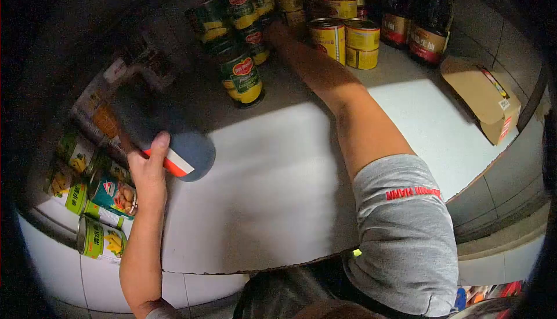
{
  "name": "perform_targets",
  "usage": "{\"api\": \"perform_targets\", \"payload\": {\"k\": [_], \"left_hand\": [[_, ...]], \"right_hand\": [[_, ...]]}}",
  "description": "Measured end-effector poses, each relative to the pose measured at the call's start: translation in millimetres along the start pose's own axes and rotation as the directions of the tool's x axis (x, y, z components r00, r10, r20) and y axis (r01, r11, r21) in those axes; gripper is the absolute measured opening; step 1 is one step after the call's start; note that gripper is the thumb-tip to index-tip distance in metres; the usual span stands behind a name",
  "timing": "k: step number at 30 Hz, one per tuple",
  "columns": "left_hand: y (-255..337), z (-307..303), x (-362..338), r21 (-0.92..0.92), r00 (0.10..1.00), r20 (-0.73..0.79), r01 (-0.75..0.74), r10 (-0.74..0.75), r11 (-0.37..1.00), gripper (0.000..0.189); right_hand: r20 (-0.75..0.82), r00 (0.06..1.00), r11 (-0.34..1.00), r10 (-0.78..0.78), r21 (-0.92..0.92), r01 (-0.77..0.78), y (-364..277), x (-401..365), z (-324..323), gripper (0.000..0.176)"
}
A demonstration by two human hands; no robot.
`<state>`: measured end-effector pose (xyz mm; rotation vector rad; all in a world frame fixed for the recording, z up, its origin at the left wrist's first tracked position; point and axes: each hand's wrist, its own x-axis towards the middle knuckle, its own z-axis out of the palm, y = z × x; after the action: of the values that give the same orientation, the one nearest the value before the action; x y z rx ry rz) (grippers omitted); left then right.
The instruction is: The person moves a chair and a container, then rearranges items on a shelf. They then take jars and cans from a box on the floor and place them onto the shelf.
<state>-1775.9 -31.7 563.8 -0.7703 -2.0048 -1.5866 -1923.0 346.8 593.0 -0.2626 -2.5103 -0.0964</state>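
Right, the white counter (278,191) runs under both arms and carries stock along its far edge. Biggest item is a cardboard box (478,92), lying well out to the right of the right hand. I cannot tell what is inside it.

Just right of the reaching arm stand dark bottles (428,26), capped and upright against the wall. Beside them, close to the right hand, are the yellow cans (342,34), stacked in tiers with their lids sealed. On the other side of that hand come the green cans (242,75), also sealed, one standing forward of the rest.

Below the left hand, more tins (101,194) with pictured labels sit packed together, their lids on too.

So as it stands, plenty is shelved at the back and one piece is off the counter. That piece is the dark canister (188,148) with a red-and-white band, held up above the near left part of the counter.

The left hand (148,171) is wrapped around it, thumb laid over its side. The right hand (278,30) is stretched deep into shadow between the can groups, and I cannot tell whether it grips anything.
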Motion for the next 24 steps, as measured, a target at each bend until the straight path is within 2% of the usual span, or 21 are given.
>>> {"api": "perform_targets", "payload": {"k": [1, 3, 7, 9, 10, 14, 16, 19, 22, 24], "left_hand": [[-3, -1, 1, 0.028, 1.0, 0.004, 0.007, -0.007, 1.0, 0.054], [1, 2, -1, -0.062, 1.0, -0.026, 0.008, -0.009, 0.998, 0.052], [0, -5, -1, -0.035, 0.998, -0.016, 0.063, -0.064, 0.997, 0.052], [9, -7, 1, 0.073, 0.992, 0.095, 0.082, -0.088, 0.994, 0.073], [15, -5, 1, 0.121, 0.995, 0.065, 0.068, -0.076, 0.99, 0.073], [7, -1, 2, 0.102, 0.988, 0.032, 0.146, -0.149, 0.984, 0.076], [11, 2, 2, -0.048, 0.999, 0.038, 0.002, 0.0, 0.999, 0.078], [18, 3, 2, -0.008, 0.999, 0.048, -0.003, 0.003, 1.0, 0.08], [21, 5, 0, -0.099, 0.998, 0.061, 0.026, -0.02, 0.995, 0.08], [19, 4, 1, -0.098, 0.997, 0.068, 0.034, -0.027, 0.995, 0.079]], "right_hand": [[0.005, 1.0, 1.0, -0.005, 0.0, 0.005, 3, -2, 0, 0.036], [0.015, 1.0, 1.0, -0.01, 0.001, 0.01, 9, -3, 1, 0.036], [0.009, 0.999, 0.999, -0.037, -0.022, 0.037, 16, -8, -1, 0.036], [-0.003, 0.998, 0.997, -0.057, -0.043, 0.057, 19, -16, -4, 0.036], [-0.009, 0.998, 0.996, -0.065, -0.055, 0.065, 18, -19, -3, 0.035], [-0.007, 0.996, 0.992, -0.085, -0.096, 0.084, 23, -27, -10, 0.035], [-0.004, 0.995, 0.989, -0.097, -0.111, 0.096, 21, -25, -9, 0.035], [0.003, 0.994, 0.985, -0.114, -0.134, 0.113, 19, -26, -13, 0.035], [0.009, 0.992, 0.981, -0.122, -0.152, 0.122, 17, -27, -16, 0.035], [0.009, 0.99, 0.977, -0.138, -0.164, 0.137, 18, -31, -18, 0.035]]}}
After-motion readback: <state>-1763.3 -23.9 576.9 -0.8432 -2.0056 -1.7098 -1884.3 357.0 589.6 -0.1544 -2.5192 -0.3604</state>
